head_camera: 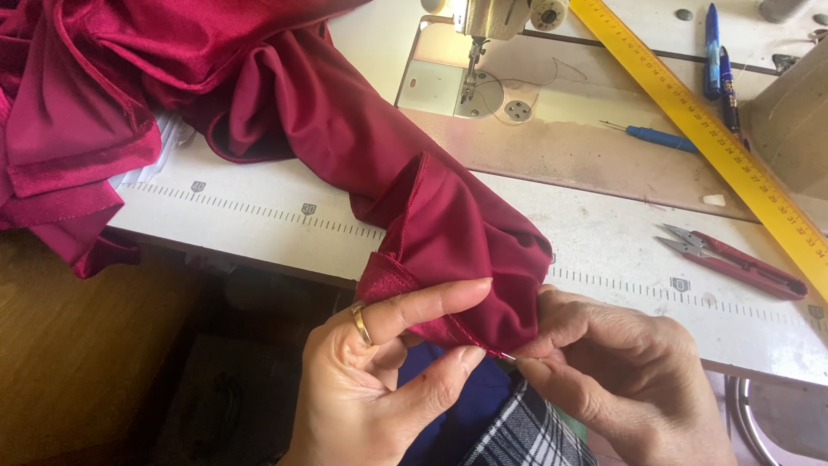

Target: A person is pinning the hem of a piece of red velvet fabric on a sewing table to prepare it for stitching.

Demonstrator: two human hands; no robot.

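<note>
Setting: a tailoring workshop. Grey metal sewing machine (496,22) mounted in a worn white worktable (604,233) with printed measuring scale. Long yellow ruler (716,138) and red-handled thread snips (733,259) alongside.

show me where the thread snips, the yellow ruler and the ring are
thread snips (742,266), head view, on the red handle
yellow ruler (690,108), head view, mid-length of its face
ring (360,322), head view, on the gold band on the left hand (379,388)

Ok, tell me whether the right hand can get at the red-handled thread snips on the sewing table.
Probably yes: the red-handled thread snips lie bare on the white table just beyond the right hand, but that hand is pinching the dark red fabric.
</note>
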